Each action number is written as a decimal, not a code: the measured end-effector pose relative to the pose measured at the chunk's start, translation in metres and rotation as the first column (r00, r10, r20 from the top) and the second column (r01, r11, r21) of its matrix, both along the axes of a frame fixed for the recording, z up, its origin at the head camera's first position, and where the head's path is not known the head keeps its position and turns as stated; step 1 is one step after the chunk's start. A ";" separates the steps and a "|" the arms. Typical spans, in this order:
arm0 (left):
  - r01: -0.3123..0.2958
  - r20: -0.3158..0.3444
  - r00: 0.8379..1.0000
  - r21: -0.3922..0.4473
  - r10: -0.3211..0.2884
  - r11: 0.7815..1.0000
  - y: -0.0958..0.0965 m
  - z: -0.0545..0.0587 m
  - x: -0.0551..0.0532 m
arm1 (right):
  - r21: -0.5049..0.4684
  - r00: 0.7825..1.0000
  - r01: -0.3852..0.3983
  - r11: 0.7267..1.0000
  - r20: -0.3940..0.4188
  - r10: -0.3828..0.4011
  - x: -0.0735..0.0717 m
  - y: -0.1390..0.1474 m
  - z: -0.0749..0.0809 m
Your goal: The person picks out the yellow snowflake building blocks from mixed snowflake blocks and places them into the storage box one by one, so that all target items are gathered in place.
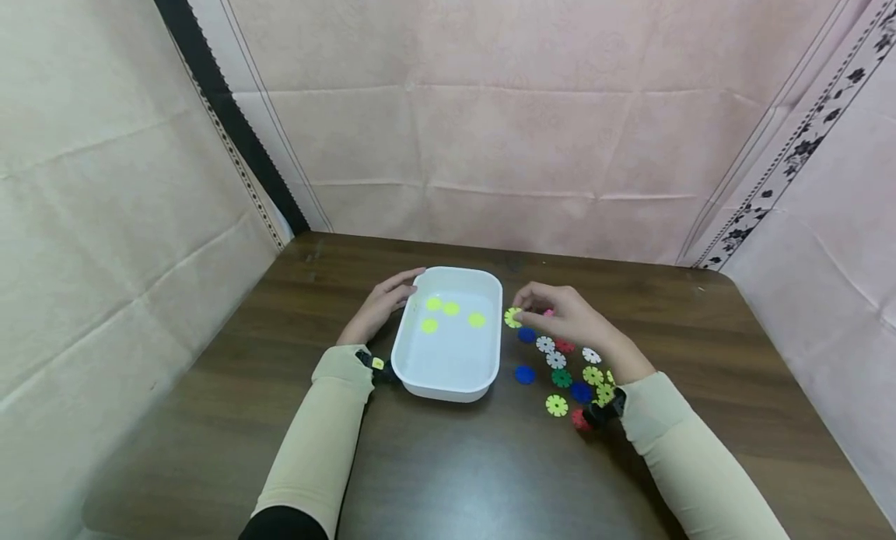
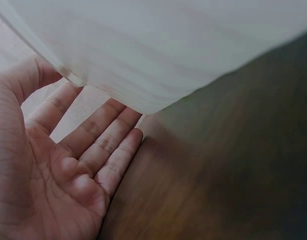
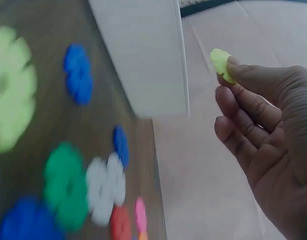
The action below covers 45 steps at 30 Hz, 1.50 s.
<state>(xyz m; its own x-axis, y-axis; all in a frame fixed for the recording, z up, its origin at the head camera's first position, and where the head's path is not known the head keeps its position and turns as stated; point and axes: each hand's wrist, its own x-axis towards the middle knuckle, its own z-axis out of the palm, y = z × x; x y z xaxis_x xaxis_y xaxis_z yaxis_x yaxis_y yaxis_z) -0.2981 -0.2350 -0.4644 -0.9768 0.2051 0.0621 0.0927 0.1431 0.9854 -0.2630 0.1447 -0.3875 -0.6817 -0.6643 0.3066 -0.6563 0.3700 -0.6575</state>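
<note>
A white rectangular plastic tray point(image 1: 448, 365) is set on a dark brown wood-grain table point(image 1: 420, 478), slightly left of the loose pieces. Inside it, towards the far half, four round yellow-green discs point(image 1: 429, 325) are seen lying flat and apart from one another.

The tray's left side, near the far corner, is touched by the left hand point(image 1: 378, 310). Its fingers are held nearly straight and spread a little, and in the left wrist view they are laid against the tray's outer wall.

By the right hand point(image 1: 570, 320), a yellow-green flower-shaped disc point(image 1: 511, 317) is pinched between thumb and forefinger, with the other fingers bent. The disc is held just outside the tray's right rim, near it but apart from it.

Below and around the right hand, more flower-shaped pieces are scattered on the table: three blue pieces point(image 1: 524, 375), three white pieces point(image 1: 556, 360), two red pieces point(image 1: 580, 420), one green piece point(image 1: 561, 378) and several yellow-green pieces point(image 1: 556, 405). Some of these are crowded together near the wrist, where their number cannot be told. A pink piece point(image 1: 549, 313) is partly hidden by the right hand.

Pale cream sleeves point(image 1: 308, 447) are worn on both arms, with a dark strap point(image 1: 605, 409) at the right wrist. The table is enclosed by pale hanging cloth point(image 1: 518, 151), which is edged at the right with a black floral border point(image 1: 805, 147).
</note>
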 end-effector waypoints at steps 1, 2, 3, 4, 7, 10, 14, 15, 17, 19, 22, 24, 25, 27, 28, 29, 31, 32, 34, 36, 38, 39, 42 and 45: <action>0.003 -0.002 1.000 0.001 -0.003 1.000 0.000 0.000 0.000 | -0.004 1.000 -0.017 1.000 -0.004 0.017 -0.003 -0.007 0.001; 0.004 -0.004 1.000 0.002 -0.004 1.000 0.001 0.000 -0.001 | -0.004 0.999 -0.031 0.999 -0.006 0.031 -0.007 -0.014 0.002; 0.005 -0.007 1.000 0.002 -0.005 1.000 0.001 0.001 -0.001 | -0.002 0.999 -0.045 0.999 -0.002 0.045 -0.011 -0.021 0.001; 0.004 -0.007 1.000 0.003 -0.004 1.000 0.002 0.001 -0.001 | 0.006 0.999 -0.054 0.999 0.007 0.054 -0.015 -0.027 0.000; 0.003 -0.002 1.000 -0.001 -0.003 1.000 0.003 0.002 -0.001 | 0.068 0.998 -0.056 0.996 0.040 0.054 -0.028 -0.042 -0.007; 0.005 0.004 1.000 -0.004 -0.005 1.000 0.005 0.002 0.000 | 0.146 0.998 -0.041 0.988 0.053 0.034 -0.039 -0.052 -0.017; 0.020 0.010 1.000 -0.008 -0.020 1.000 0.007 0.002 -0.001 | 0.271 0.998 0.028 0.962 -0.069 -0.010 -0.043 -0.065 -0.021; 0.021 0.011 1.000 -0.010 -0.021 1.000 0.007 0.002 -0.001 | 0.306 0.993 0.054 0.951 -0.117 -0.019 -0.043 -0.068 -0.021; 0.016 0.009 1.000 -0.015 -0.016 1.000 0.005 0.004 -0.002 | 0.347 0.980 0.087 0.934 -0.200 -0.017 -0.042 -0.076 -0.017; 0.007 0.001 1.000 -0.014 -0.007 1.000 0.004 0.006 -0.004 | 0.374 0.967 0.106 0.921 -0.255 -0.007 -0.043 -0.085 -0.013; -0.007 -0.008 1.000 -0.013 0.007 1.000 0.001 0.010 -0.006 | 0.374 0.981 0.065 0.925 -0.191 0.008 -0.048 -0.095 -0.009; -0.004 -0.007 1.000 -0.013 0.004 1.000 0.001 0.011 -0.007 | 0.390 0.994 0.041 0.920 -0.110 0.002 -0.052 -0.099 -0.010; -0.002 -0.003 1.000 -0.014 0.001 1.000 0.001 0.011 -0.007 | 0.399 0.998 0.032 0.916 -0.069 -0.005 -0.054 -0.100 -0.010; 0.003 0.002 1.000 -0.014 -0.003 1.000 0.001 0.011 -0.007 | 0.423 1.000 0.012 0.906 0.001 -0.014 -0.056 -0.103 -0.011; 0.002 0.004 1.000 -0.016 -0.002 1.000 0.001 0.010 -0.007 | 0.440 1.000 0.007 0.898 0.015 -0.015 -0.057 -0.104 -0.011; 0.000 0.004 1.000 -0.016 0.000 1.000 0.001 0.010 -0.007 | 0.455 1.000 0.006 0.891 0.019 -0.016 -0.057 -0.105 -0.011; -0.008 0.004 1.000 -0.012 0.008 1.000 0.001 0.010 -0.006 | 0.475 1.000 0.005 0.880 0.018 -0.015 -0.057 -0.108 -0.012; -0.011 0.004 1.000 -0.010 0.011 1.000 0.000 0.009 -0.006 | 0.485 1.000 0.008 0.875 0.008 -0.014 -0.057 -0.110 -0.012; -0.012 0.010 1.000 -0.011 0.012 1.000 0.000 0.009 -0.005 | 0.498 1.000 0.023 0.867 -0.016 -0.018 -0.056 -0.114 -0.015; -0.007 0.022 1.000 -0.012 0.008 1.000 0.000 0.008 -0.004 | 0.501 0.999 0.047 0.864 -0.047 -0.027 -0.054 -0.117 -0.018; -0.002 0.032 0.999 -0.017 0.002 1.000 0.001 0.006 -0.004 | 0.502 0.996 0.073 0.862 -0.076 -0.040 -0.052 -0.119 -0.023; 0.002 0.036 0.999 -0.018 -0.001 1.000 0.002 0.005 -0.003 | 0.501 0.995 0.083 0.862 -0.085 -0.046 -0.051 -0.119 -0.024; 0.002 0.039 0.999 -0.015 -0.001 1.000 0.003 0.004 -0.002 | 0.500 0.993 0.104 0.860 -0.106 -0.059 -0.049 -0.120 -0.028; -0.004 0.038 0.999 -0.010 0.004 1.000 0.002 0.004 -0.002 | 0.499 0.992 0.106 0.860 -0.108 -0.060 -0.048 -0.120 -0.027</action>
<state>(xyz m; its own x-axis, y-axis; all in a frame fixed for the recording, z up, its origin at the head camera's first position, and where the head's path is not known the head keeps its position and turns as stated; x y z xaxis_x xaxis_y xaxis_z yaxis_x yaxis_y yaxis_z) -0.3003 -0.2330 -0.4601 -0.9792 0.2017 0.0228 0.0545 0.1532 0.9867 -0.3115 0.0247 -0.4145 -0.7275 -0.6861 0.0057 -0.6537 0.6906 -0.3093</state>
